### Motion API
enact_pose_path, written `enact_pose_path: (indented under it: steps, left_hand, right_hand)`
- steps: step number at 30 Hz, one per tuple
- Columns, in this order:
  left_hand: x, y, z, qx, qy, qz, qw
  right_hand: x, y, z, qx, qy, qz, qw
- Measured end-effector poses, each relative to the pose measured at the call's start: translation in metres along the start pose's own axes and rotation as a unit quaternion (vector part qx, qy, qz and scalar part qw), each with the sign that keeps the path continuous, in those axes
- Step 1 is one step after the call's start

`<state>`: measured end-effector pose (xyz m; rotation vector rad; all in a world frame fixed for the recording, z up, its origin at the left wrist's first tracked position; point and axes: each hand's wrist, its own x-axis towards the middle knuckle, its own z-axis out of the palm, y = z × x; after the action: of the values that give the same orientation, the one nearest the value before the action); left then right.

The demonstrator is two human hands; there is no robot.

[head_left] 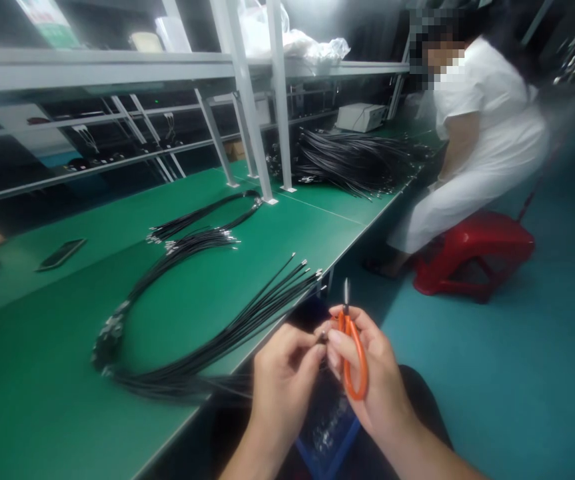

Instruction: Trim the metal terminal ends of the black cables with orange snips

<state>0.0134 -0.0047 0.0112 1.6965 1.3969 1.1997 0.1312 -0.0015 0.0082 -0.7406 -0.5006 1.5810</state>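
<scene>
Apparently unfinished; cannot count completed cables (167,385).
Pinching small part (322,338) with left hand (287,363) and right hand (374,363), snips (361,355) in right.

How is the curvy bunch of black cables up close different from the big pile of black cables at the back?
The near bunch bends into a U, but the far pile spreads out sideways. The near bunch is thin, while the far pile is a thick heap. Both are black with shiny ends, on the green table.
</scene>
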Motion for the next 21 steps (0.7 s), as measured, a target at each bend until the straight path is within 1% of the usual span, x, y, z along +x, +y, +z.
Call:
enact_pose_path:
  steps: [3,5,9,11,14,17,19,21]
  left_hand:
    - [-0.001,0.000,0.000,0.022,0.003,0.006,1.000]
    - [-0.001,-0.001,0.000,0.039,0.007,0.016,0.999]
    - [-0.002,-0.002,-0.003,0.073,0.022,0.039,0.996]
    - [-0.002,-0.002,-0.004,0.090,0.030,0.045,0.994]
    - [-0.001,-0.001,-0.008,0.116,0.035,0.055,0.991]
    - [0.000,0.000,-0.010,0.137,0.037,0.062,0.988]
    - [0.000,-0.003,-0.007,0.147,0.037,0.060,0.987]
    - [-0.001,-0.009,0.002,0.168,0.015,0.047,0.985]
  right_hand:
    - [0.001,-0.001,0.001,0.020,-0.009,0.022,1.000]
    - [0.002,-0.002,0.000,0.013,-0.009,0.021,1.000]
    - [0.002,-0.008,-0.012,-0.037,-0.013,-0.026,0.999]
    - [0.001,-0.013,-0.022,-0.087,-0.038,-0.034,0.995]
    - [-0.001,-0.018,-0.036,-0.137,-0.099,0.005,0.986]
    - [-0.003,-0.018,-0.042,-0.126,-0.143,0.054,0.980]
    - [-0.004,-0.017,-0.040,-0.121,-0.161,0.071,0.977]
    - [-0.004,-0.017,-0.037,-0.115,-0.155,0.068,0.979]
